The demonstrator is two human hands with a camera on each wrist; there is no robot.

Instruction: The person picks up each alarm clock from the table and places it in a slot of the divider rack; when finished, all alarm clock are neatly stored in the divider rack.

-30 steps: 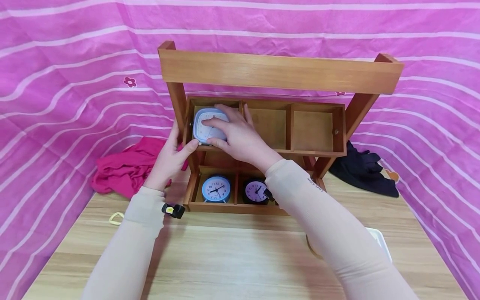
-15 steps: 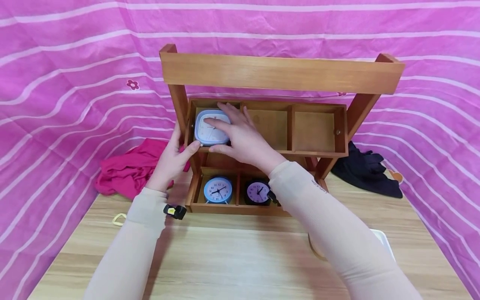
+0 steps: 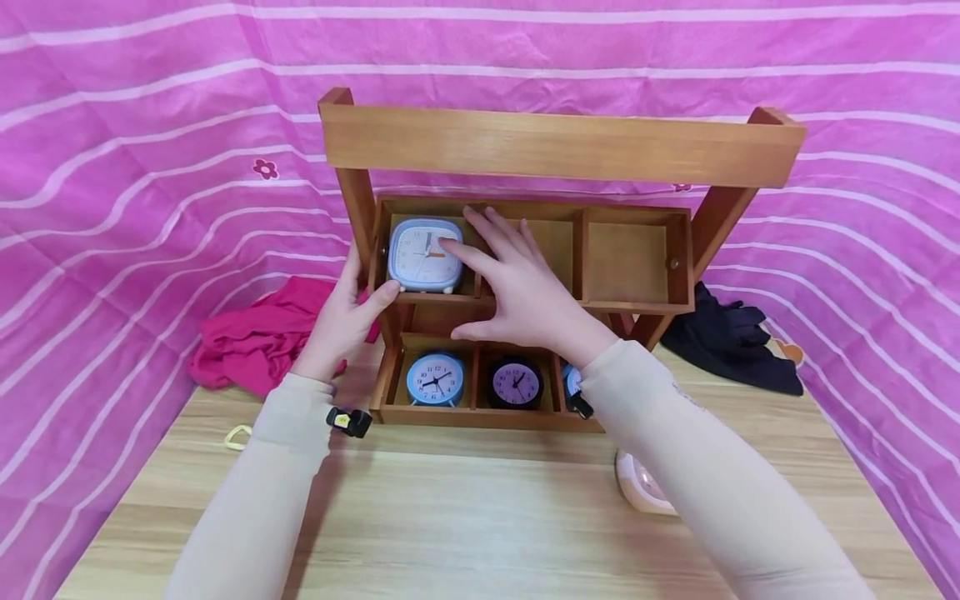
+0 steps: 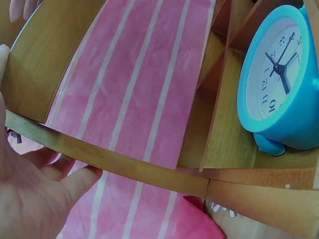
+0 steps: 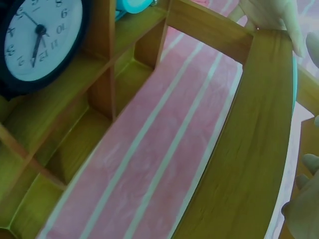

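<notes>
A wooden two-tier shelf [image 3: 562, 142] stands on the table. In its upper left compartment a pale blue, rounded-square alarm clock [image 3: 422, 260] leans back, face up. My left hand [image 3: 341, 321] grips the shelf's left side, thumb at the front corner near the clock and fingers behind the post. Over the upper middle compartment is my right hand [image 3: 528, 292], fingers spread and index fingertip overlapping the clock's right edge. Below, a round blue clock [image 3: 435, 381], a black-rimmed clock [image 3: 516, 384] and another blue clock [image 3: 572, 380] sit in the lower compartments; the right sleeve partly covers the last.
Bright pink cloth [image 3: 258, 337] lies left of the shelf, black cloth [image 3: 727, 342] to the right. A pink rounded item [image 3: 637, 487] shows beside the right forearm. A small yellow loop [image 3: 237, 437] is on the table [image 3: 450, 517]. Striped pink fabric [image 3: 600, 42] hangs behind.
My right hand has drawn off the pale blue clock to the right, its fingers spreading and more of the clock face showing. The left hand stays put on the shelf.
</notes>
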